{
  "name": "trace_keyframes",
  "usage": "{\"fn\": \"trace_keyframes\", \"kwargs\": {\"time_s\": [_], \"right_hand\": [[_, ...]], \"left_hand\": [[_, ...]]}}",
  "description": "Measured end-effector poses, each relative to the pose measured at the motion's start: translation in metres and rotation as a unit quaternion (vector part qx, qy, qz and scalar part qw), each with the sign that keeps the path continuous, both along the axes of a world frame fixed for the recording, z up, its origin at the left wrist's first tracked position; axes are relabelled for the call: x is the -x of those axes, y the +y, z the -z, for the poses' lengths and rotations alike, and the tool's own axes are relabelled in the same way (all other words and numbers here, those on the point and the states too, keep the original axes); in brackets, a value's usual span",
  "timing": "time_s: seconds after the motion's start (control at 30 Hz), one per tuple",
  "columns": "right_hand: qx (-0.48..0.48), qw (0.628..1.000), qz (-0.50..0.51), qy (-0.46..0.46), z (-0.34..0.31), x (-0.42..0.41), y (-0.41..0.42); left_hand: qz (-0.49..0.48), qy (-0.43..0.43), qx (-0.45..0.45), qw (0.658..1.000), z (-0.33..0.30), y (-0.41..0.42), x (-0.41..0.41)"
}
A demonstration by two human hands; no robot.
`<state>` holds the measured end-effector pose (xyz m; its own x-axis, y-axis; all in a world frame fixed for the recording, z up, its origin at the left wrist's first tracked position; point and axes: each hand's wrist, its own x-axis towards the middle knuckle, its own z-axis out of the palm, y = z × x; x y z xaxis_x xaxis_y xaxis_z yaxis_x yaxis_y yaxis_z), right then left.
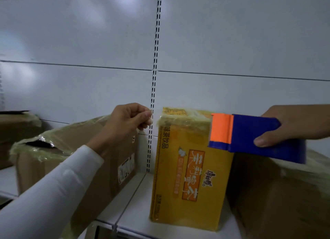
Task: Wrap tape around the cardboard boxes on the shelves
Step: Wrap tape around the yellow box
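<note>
Right hand (292,124) grips blue tape dispenser (257,137) touching the yellow box (189,160). Left hand (125,124) fingers pinched; contents unclear. 4 boxes visible, 1 dispenser.

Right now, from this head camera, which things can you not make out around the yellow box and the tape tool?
All in the head view:
- Tape strip between the left hand and the yellow box: clear film, too faint to see.
- Tape roll: hidden inside the blue dispenser and behind the right hand.
- Right brown box: cut off by the frame edge, blurred.
- Label on the left brown box: print too small.
</note>
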<state>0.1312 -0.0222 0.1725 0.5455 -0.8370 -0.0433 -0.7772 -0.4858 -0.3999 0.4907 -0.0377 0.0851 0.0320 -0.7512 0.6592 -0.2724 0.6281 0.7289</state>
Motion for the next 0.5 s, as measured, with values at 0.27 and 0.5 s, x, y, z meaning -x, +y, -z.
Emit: {"fn": "trace_keyframes", "kwargs": {"time_s": [0.27,0.5], "right_hand": [[-0.020,0.995,0.081,0.050,-0.035,-0.001,-0.016],[-0.023,0.995,0.076,0.068,-0.032,-0.007,-0.026]], "left_hand": [[-0.043,-0.034,-0.021,0.998,-0.006,-0.026,0.002],[-0.044,-0.032,-0.047,0.997,0.005,-0.039,0.001]]}}
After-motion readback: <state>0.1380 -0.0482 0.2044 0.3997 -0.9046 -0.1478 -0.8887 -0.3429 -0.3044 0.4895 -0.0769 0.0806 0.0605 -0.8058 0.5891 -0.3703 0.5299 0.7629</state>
